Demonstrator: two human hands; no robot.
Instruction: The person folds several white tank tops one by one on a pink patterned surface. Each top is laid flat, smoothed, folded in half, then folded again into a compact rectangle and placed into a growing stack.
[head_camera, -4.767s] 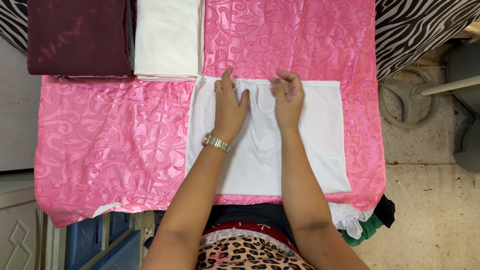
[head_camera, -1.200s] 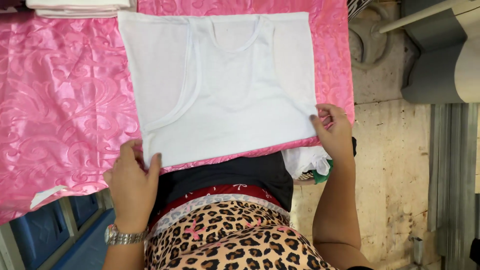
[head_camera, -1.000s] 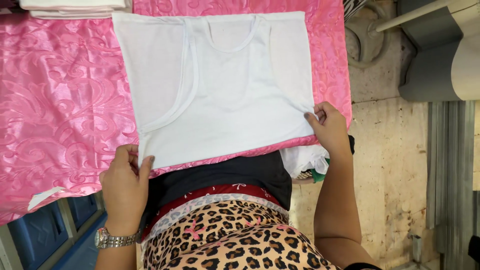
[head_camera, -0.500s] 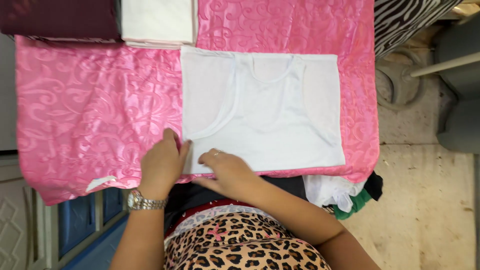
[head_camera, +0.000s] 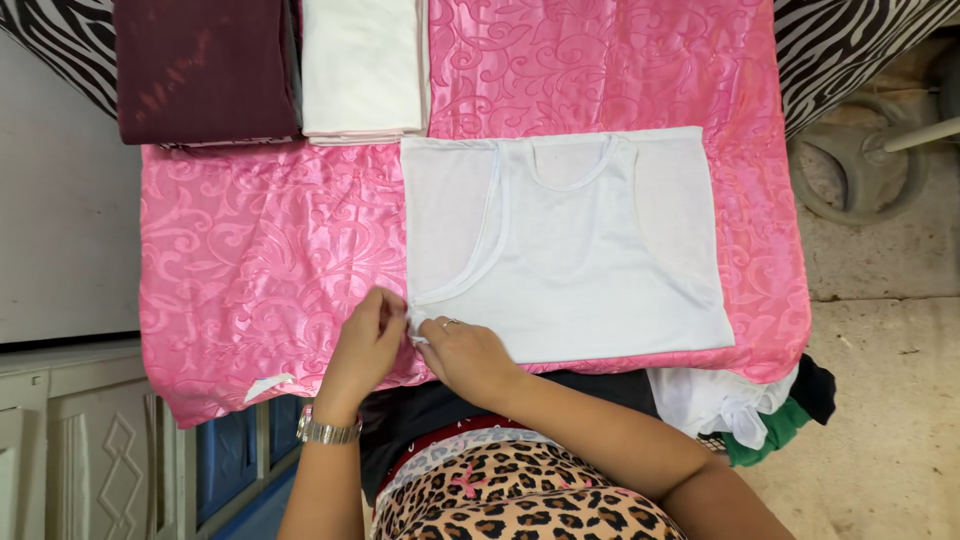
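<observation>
I am watching both hands pinching the white vest's (head_camera: 570, 250) 7 o'clock corner: left hand (head_camera: 365, 345) and right hand (head_camera: 465, 355) clamped on the hem. The vest is lying flat on the pink cloth (head_camera: 260, 260), with folded maroon fabric (head_camera: 205, 70) at 11 o'clock.

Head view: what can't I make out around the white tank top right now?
- White tank top: near-left corner hidden under the left hand and right hand.
- Grip: fingertips covered, so pinch unclear.
- Clothes pile: tucked below the pink cloth, pieces indistinguishable.
- Maroon folded fabric: cut by top edge.
</observation>
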